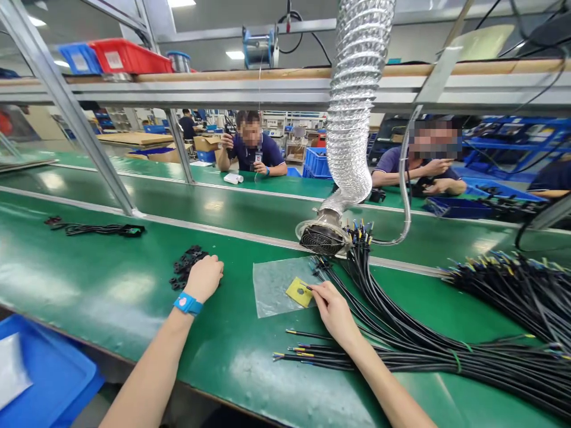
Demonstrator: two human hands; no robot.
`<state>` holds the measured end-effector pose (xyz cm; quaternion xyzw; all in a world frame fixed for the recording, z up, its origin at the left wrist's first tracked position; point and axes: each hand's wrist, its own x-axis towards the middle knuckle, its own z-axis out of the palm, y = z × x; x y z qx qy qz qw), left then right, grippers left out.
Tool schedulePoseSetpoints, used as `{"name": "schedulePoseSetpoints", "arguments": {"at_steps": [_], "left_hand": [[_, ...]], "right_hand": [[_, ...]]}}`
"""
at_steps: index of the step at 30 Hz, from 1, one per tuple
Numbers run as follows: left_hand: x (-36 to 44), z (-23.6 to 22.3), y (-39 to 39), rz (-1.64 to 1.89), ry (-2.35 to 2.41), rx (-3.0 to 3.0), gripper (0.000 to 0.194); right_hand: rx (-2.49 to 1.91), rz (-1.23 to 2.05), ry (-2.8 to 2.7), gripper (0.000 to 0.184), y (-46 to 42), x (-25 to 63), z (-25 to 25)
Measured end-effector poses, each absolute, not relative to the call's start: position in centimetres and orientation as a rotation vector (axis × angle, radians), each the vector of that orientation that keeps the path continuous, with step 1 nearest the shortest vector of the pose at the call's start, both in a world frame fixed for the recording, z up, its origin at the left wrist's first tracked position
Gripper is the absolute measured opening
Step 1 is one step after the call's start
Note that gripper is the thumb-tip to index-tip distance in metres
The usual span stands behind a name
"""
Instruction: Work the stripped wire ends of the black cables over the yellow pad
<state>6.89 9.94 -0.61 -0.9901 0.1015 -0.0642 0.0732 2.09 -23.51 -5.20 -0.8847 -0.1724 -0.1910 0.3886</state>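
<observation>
My left hand (206, 277), with a blue wristband (188, 304), is at the right edge of a pile of small black plastic parts (185, 264). Its fingers curl down and inward, and their tips are hidden, so I cannot see what they hold. My right hand (331, 304) pinches a thin dark stick-like piece (306, 286) over a yellow sponge (298, 292) with a hole in its middle. Under the sponge lies a clear plastic bag (270, 289). Black cables (383, 315) with stripped, coloured wire ends run beside and beneath my right forearm.
A silver duct (354, 107) hangs down to a round fan (323, 238) behind the sponge. More black cables (513, 291) are heaped at right. A dark cable coil (102, 229) lies at left. A blue tray (49, 368) sits below the bench edge. Co-workers sit across the bench.
</observation>
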Motion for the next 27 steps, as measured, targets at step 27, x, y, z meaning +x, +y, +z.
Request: {"name": "schedulePoseSetpoints", "arguments": {"at_steps": [27], "left_hand": [[7.9, -2.1, 9.5, -0.237, 0.281, -3.129, 0.036]], "right_hand": [[-2.77, -0.378, -0.331, 0.028, -24.0, 0.6, -3.8]]}}
